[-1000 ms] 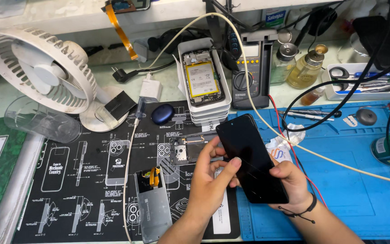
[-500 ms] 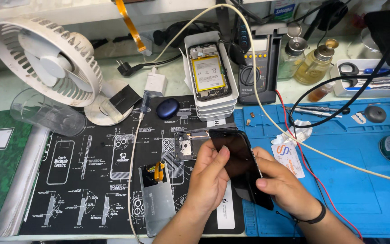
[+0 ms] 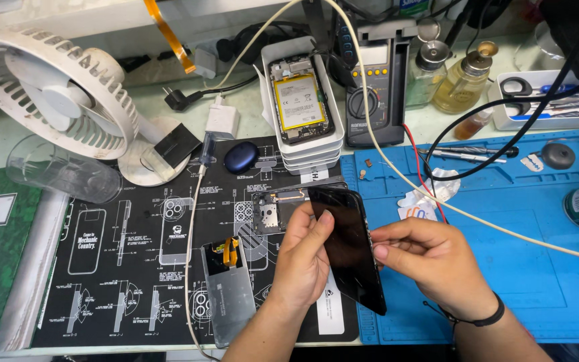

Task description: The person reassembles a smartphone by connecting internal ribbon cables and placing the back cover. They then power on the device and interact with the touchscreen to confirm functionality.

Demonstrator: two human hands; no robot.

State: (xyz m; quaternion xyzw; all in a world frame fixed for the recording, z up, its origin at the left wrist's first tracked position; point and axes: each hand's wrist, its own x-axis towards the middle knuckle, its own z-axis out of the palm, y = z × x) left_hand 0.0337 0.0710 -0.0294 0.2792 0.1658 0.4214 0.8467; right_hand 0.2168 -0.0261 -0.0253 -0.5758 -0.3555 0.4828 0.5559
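Cluttered repair table (image 3: 169, 127), pale green top, black printed work mat (image 3: 135, 268) at 9 o'clock, blue silicone mat (image 3: 537, 268) at 3 o'clock.

Black phone screen panel (image 3: 346, 248) at centre, tilted on edge, glass face toward 3 o'clock, lifted clear of both mats. Thin, stiff, glossy; probably light, slippery on the face and fragile at corners and along any flex cable. Best taken by the long edges, not the face.

Left hand (image 3: 303, 261) at 9 o'clock of panel, grip closed on its near long edge, thumb tip on the glass. Right hand (image 3: 430, 258) at 3 o'clock, fingers pinched narrow at the opposite edge, touching it about mid-height. Panel held between the two hands.

Outward: opened phone chassis (image 3: 276, 211) flat on black mat at 11 o'clock of panel, partly hidden behind it. Grey back cover (image 3: 229, 288) with orange flex at 8 o'clock. White trays (image 3: 303, 100) at 12 o'clock, stacked, with a phone showing its battery. Multimeter (image 3: 376, 94) just beside at 1 o'clock. White fan (image 3: 55, 87) at 10 o'clock. White cable (image 3: 477, 218) crossing blue mat.
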